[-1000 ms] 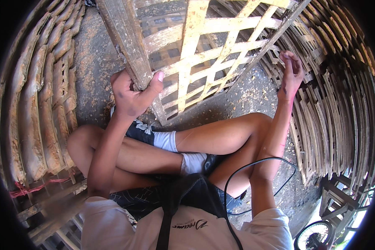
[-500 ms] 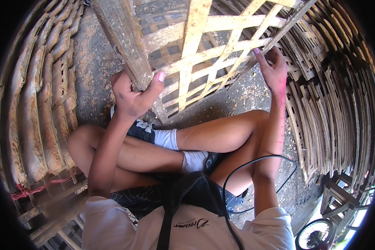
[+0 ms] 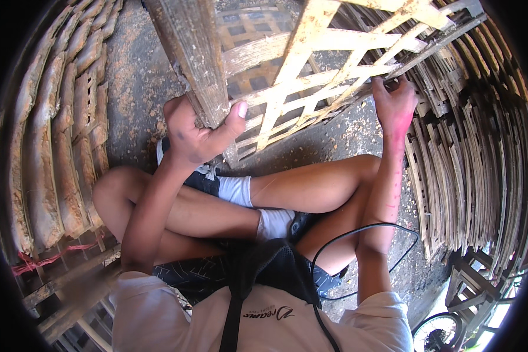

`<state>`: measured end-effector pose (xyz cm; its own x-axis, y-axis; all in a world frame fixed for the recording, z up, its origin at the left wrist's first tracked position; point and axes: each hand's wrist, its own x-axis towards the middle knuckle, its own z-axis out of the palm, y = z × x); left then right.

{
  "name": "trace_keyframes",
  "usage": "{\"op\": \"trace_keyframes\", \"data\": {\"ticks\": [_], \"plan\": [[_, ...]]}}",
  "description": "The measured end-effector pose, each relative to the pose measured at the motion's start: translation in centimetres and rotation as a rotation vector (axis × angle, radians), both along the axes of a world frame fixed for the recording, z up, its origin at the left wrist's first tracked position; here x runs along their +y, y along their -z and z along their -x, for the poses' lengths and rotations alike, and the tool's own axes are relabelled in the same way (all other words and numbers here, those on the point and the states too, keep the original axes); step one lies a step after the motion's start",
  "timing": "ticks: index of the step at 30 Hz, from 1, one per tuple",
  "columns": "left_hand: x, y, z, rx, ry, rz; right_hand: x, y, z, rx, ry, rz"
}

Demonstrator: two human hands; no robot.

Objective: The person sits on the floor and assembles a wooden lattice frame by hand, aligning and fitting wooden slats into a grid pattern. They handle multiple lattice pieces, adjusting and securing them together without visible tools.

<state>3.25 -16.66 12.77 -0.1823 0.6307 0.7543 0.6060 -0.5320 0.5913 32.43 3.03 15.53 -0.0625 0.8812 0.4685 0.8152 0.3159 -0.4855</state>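
Note:
Upright in front of my crossed legs stands a woven bamboo lattice panel (image 3: 293, 44) set in a rough wooden frame. My left hand (image 3: 193, 132) wraps around the thick weathered left bar (image 3: 196, 58) near its lower end, thumb across the near side. At the panel's other side, my right hand (image 3: 398, 102) is closed at the thinner right rail (image 3: 434, 51), its fingertips partly hidden by the rail. The panel is tilted, its right side raised higher, and its top runs out of the picture.
Stacks of wooden slatted panels (image 3: 457, 176) line the right side. More rough-edged panels (image 3: 56, 146) lean along the left, with red twine (image 3: 50, 261) below. A black cable (image 3: 364, 227) loops by my right knee. A wheel (image 3: 437, 333) shows at lower right.
The panel has shifted to the right, its right side rising. Both hands have moved right with it, and my right hand's fingers have closed more at the rail.

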Motion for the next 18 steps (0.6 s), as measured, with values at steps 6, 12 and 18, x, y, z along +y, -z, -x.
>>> {"op": "trace_keyframes", "data": {"ticks": [6,12,18], "plan": [[-0.1,-0.1,-0.3,0.046,0.024,-0.037,-0.6,-0.3,0.4,-0.032,0.052,0.025],[0.1,-0.1,-0.2,-0.053,0.003,0.008,1.5,1.2,-2.4,0.022,-0.161,0.03],[0.0,0.3,0.0,-0.004,-0.002,-0.023,-1.5,-0.5,1.1,-0.195,0.153,-0.019]]}}
